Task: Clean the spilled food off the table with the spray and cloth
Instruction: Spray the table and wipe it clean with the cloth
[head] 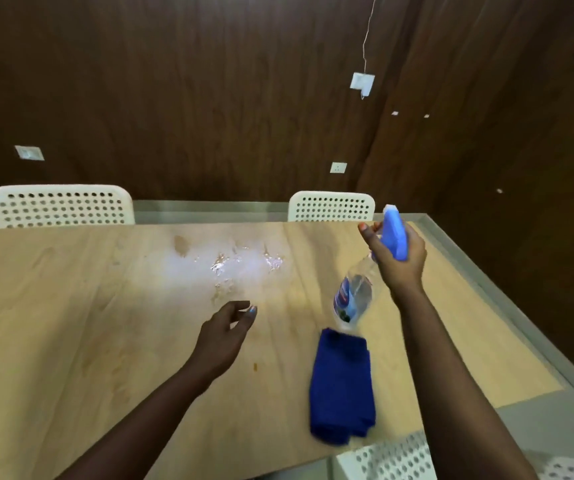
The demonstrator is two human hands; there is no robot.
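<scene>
My right hand grips the blue trigger head of a clear spray bottle, held tilted above the wooden table. A wet, shiny patch with brownish food spill lies at the table's far middle. A small orange crumb sits nearer to me. The folded dark blue cloth lies on the table just below the bottle's base. My left hand hovers over the table left of the cloth, fingers loosely curled and holding nothing.
Two white perforated chairs stand at the table's far side, and another chair back is at the near right edge. A dark wood-panel wall is behind. The table's right edge runs diagonally past my right arm.
</scene>
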